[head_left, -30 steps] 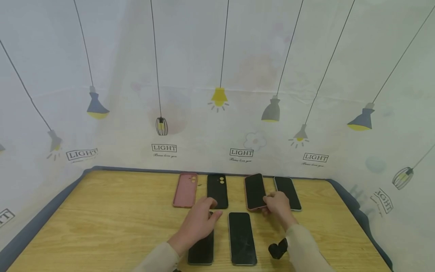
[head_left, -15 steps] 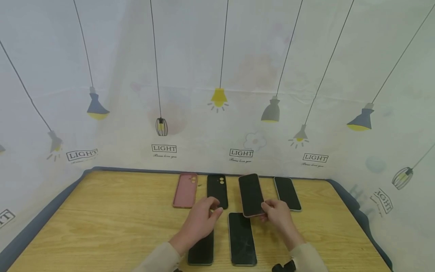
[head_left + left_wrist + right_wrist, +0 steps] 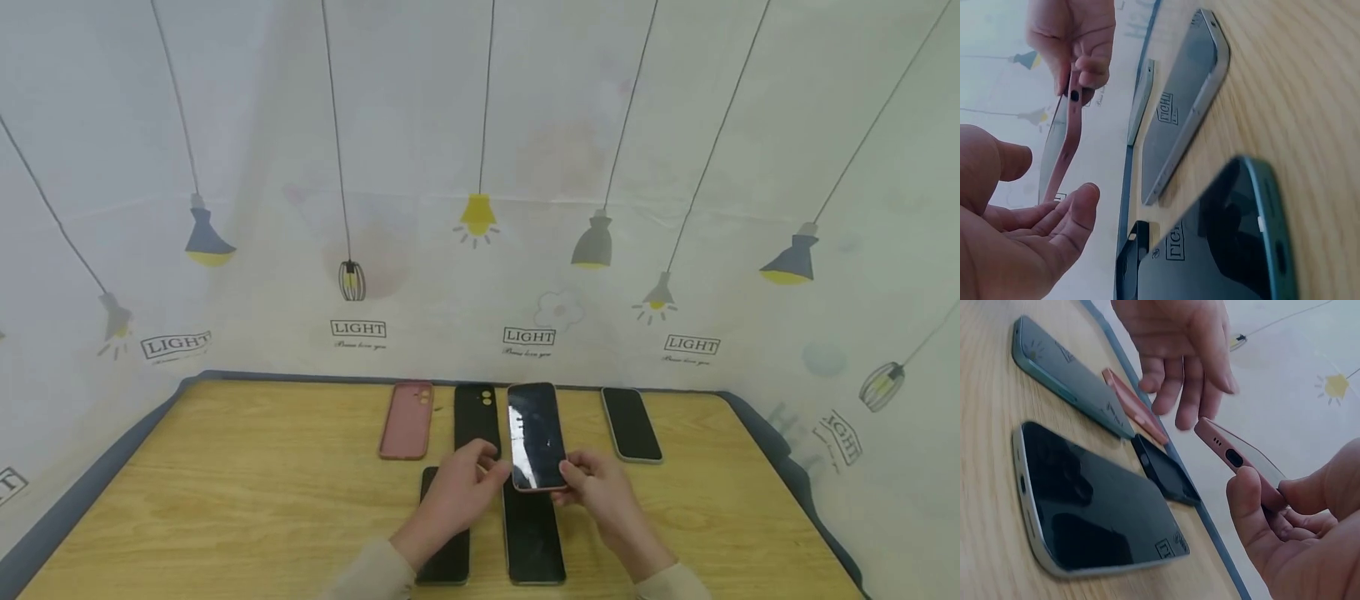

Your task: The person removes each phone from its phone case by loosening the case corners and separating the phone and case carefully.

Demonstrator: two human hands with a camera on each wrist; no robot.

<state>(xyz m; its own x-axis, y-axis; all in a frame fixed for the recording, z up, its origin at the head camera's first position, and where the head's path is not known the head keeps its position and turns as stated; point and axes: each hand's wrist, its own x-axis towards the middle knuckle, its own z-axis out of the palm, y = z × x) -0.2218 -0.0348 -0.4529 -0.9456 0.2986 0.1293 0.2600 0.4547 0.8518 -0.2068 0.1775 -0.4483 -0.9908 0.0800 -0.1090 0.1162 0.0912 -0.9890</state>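
Observation:
A phone in a pink case is held up off the table, its screen tilted and catching light. My right hand pinches its lower right corner, thumb on the screen side and fingers beneath. Close to its left edge is my left hand, fingers loosely bent and thumb apart, holding nothing. In the right wrist view the left hand's fingertips hang just beside the pink case; contact cannot be told. Beneath the hands lie a silver-edged phone and a green-edged phone, which the left hand partly covers in the head view.
At the table's back edge lie an empty pink phone case and a black phone case, partly behind the left hand. Another phone lies at the back right. A lamp-printed curtain stands behind the wooden table.
My right hand has lifted the pink-cased phone from the back row and brought it left and toward me, over the silver-edged phone. My left hand has shifted slightly right toward it.

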